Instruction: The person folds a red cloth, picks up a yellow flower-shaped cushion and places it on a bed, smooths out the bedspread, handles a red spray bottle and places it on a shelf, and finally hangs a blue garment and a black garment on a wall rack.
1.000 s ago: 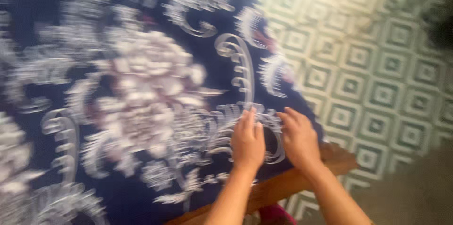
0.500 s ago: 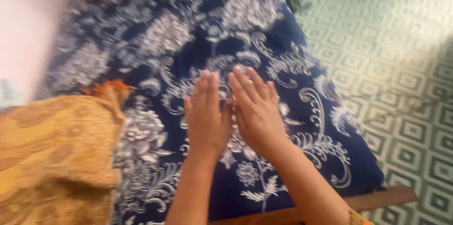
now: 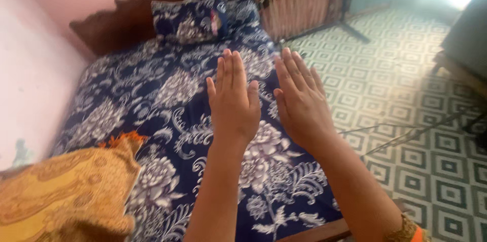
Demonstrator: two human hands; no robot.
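Observation:
My left hand [image 3: 233, 100] and my right hand [image 3: 302, 101] are held out flat side by side, palms down, fingers straight and together, over a dark blue bed sheet [image 3: 152, 95] with white floral print. Neither hand holds anything. Whether the palms touch the sheet I cannot tell. A matching blue floral pillow [image 3: 195, 19] lies at the head of the bed. A bangle shows on my right wrist at the bottom edge.
A folded yellow-orange patterned blanket [image 3: 61, 196] lies on the bed at the lower left. A dark wooden headboard [image 3: 122, 19] stands against the pink wall [image 3: 30, 79]. The green-and-white tiled floor [image 3: 406, 95] runs along the right, with a stand's legs [image 3: 350, 24] on it.
My view has lifted from the foot of the bed toward its head. Both hands moved up along the sheet and flattened, fingers stretched forward.

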